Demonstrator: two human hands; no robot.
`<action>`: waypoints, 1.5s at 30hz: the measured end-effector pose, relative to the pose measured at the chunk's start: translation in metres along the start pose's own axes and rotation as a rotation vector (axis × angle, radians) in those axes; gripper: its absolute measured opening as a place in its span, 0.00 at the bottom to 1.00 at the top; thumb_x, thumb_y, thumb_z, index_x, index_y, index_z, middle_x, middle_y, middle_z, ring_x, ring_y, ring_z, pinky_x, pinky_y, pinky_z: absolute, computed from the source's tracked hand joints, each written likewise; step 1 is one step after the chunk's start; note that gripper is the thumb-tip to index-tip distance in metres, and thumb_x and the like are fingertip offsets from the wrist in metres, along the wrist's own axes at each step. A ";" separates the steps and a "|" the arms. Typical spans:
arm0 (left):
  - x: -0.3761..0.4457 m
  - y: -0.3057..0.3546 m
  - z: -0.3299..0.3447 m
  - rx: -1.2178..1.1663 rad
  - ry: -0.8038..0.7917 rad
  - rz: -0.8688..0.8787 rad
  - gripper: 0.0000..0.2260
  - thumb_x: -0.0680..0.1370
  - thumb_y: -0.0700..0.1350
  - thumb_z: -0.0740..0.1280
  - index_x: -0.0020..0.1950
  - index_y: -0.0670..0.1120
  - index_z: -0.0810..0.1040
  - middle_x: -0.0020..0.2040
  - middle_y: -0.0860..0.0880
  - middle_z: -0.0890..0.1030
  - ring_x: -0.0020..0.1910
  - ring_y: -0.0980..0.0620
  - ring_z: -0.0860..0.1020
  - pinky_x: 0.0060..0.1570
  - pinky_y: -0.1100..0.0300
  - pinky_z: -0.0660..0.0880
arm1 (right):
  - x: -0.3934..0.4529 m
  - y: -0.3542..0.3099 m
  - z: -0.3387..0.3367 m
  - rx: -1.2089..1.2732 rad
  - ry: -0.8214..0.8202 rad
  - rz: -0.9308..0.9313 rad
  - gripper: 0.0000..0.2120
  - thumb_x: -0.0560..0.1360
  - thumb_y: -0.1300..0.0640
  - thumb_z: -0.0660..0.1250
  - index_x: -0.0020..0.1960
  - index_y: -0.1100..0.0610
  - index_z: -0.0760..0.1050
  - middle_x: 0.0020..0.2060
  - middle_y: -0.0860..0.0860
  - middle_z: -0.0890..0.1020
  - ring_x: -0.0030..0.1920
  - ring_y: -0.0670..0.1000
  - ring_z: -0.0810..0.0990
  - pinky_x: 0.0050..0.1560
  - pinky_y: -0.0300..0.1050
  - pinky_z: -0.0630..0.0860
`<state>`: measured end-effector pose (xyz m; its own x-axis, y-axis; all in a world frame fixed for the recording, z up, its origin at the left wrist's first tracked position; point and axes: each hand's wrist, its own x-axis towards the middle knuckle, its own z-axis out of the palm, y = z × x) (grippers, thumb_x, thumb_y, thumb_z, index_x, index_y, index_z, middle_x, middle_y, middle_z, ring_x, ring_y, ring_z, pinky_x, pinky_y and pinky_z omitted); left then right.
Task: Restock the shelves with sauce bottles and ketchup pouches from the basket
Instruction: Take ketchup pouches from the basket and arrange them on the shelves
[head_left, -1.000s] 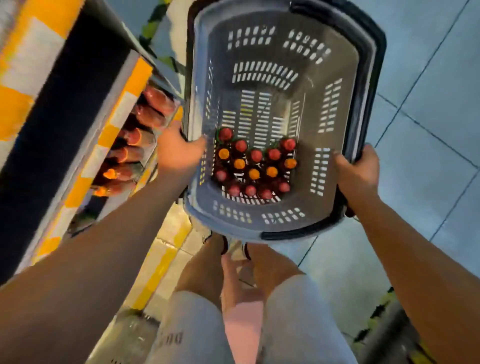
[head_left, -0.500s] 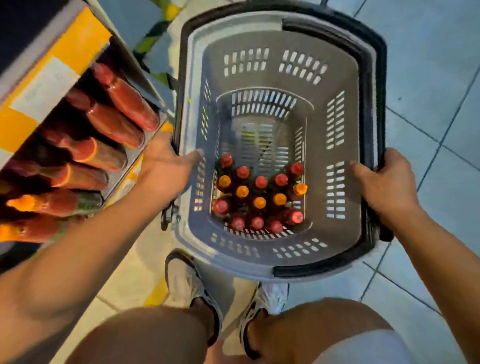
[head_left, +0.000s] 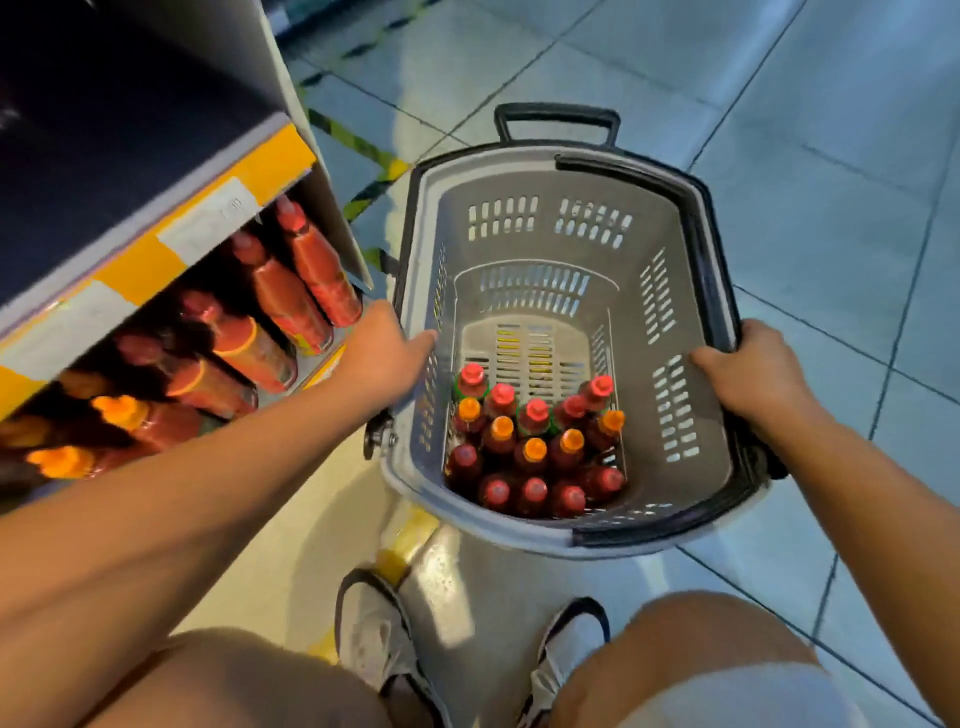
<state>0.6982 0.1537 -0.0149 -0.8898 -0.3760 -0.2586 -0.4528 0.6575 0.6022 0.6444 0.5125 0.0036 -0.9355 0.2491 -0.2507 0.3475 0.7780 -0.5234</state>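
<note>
Blue-grey floor tiles (head_left: 779, 156), white sneakers (head_left: 374, 639)

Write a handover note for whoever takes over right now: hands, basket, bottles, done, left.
Left hand: grips the left rim of the basket, thumb inside.
Right hand: grips the right rim and the black handle there.
Basket: beside the shelf, above the tiled floor; whether it rests on it is unclear.
Sauce bottles: upright, red and orange caps, clustered at the near end of the basket.
Shelf bottles: rows already standing there.
Done: basket brought to the shelf.
Left: move every bottle onto the shelf. No ketchup pouches visible.
</note>
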 end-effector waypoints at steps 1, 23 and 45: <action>-0.002 0.003 0.000 0.003 0.001 0.004 0.20 0.81 0.52 0.69 0.61 0.36 0.72 0.54 0.38 0.78 0.52 0.38 0.77 0.47 0.51 0.70 | -0.003 -0.002 -0.001 -0.001 0.003 0.000 0.15 0.76 0.53 0.69 0.58 0.60 0.75 0.50 0.59 0.81 0.47 0.61 0.79 0.46 0.51 0.75; 0.032 0.057 0.015 0.557 -0.250 0.557 0.09 0.76 0.41 0.66 0.56 0.48 0.78 0.56 0.45 0.80 0.56 0.42 0.79 0.56 0.45 0.79 | -0.026 -0.082 0.054 -0.097 -0.063 -0.459 0.08 0.76 0.55 0.67 0.55 0.48 0.78 0.48 0.49 0.82 0.48 0.53 0.81 0.50 0.51 0.80; 0.063 0.031 0.120 0.754 -0.411 0.259 0.12 0.82 0.37 0.63 0.64 0.41 0.79 0.64 0.40 0.80 0.64 0.40 0.80 0.58 0.51 0.78 | 0.010 -0.055 0.218 -0.390 -0.465 -0.454 0.06 0.76 0.58 0.67 0.52 0.50 0.78 0.46 0.51 0.82 0.46 0.56 0.82 0.50 0.55 0.82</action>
<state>0.6216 0.2286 -0.1035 -0.8537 0.0117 -0.5207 -0.0234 0.9979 0.0607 0.6302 0.3464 -0.1478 -0.8273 -0.3463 -0.4423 -0.1945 0.9153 -0.3528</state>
